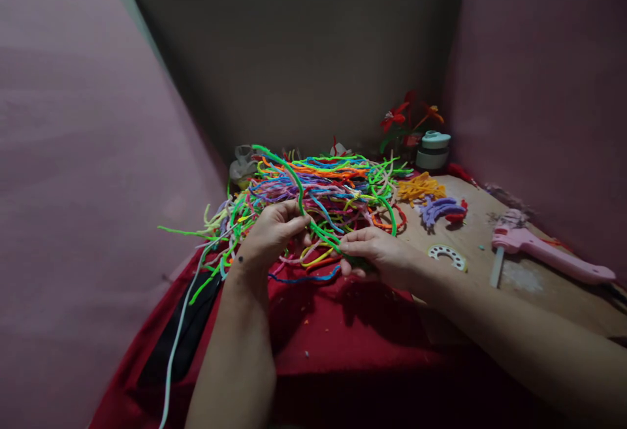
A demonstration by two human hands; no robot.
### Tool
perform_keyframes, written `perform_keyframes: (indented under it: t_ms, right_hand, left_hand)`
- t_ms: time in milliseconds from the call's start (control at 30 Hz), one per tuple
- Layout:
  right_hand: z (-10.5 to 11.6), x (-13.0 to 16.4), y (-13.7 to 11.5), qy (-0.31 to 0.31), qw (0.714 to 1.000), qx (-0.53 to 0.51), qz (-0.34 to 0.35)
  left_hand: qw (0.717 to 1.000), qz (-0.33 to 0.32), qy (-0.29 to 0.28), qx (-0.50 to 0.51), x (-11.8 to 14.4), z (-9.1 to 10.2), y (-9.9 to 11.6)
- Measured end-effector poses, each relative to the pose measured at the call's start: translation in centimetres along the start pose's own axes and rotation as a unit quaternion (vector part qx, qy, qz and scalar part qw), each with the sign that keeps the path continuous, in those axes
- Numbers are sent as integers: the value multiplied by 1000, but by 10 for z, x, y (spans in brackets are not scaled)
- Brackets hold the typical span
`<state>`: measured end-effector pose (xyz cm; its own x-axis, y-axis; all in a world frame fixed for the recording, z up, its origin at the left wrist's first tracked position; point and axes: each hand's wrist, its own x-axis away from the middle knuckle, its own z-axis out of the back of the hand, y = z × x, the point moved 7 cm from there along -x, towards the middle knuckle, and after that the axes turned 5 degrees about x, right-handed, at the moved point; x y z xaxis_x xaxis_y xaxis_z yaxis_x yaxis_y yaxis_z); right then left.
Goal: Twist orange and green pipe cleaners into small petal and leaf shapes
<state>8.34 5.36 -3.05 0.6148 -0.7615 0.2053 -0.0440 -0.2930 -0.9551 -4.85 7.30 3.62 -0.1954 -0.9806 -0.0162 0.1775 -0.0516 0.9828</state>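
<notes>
Between my two hands runs a bright green pipe cleaner (323,233), bent and held above the front of the table. My left hand (281,223) pinches it between thumb and fingers, and one end rises from there in a curve to the upper left. To the right, my right hand (369,251) also grips the green strand, with its fingers curled round it. Whether there is more than one green strand in my grip, I cannot tell. Just behind both hands lies a big heap of pipe cleaners (313,177) in many colours.
A pink hot glue gun (548,256) lies on a brown board (470,298) at right. Near it are a white curved piece with holes (447,256), purple pieces (438,212) and orange pieces (421,187). A pale cable (179,337) crosses a black object (183,331) on the red cloth (337,344).
</notes>
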Motion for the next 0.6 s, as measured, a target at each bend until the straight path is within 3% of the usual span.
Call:
perform_keyframes:
  t_ms: [200, 367, 500, 600]
  right_hand:
    - [3, 0, 0, 32, 996, 82, 11]
    - [8, 3, -5, 86, 992, 90, 24]
    - [-3, 4, -3, 49, 982, 183, 2]
    - [-9, 8, -4, 34, 983, 178, -8]
  left_hand:
    - [998, -19, 10, -55, 3, 3, 3]
    - [989, -32, 16, -144, 2, 2, 4]
    - [985, -21, 25, -170, -1, 2, 2]
    - [989, -8, 22, -143, 0, 3, 1]
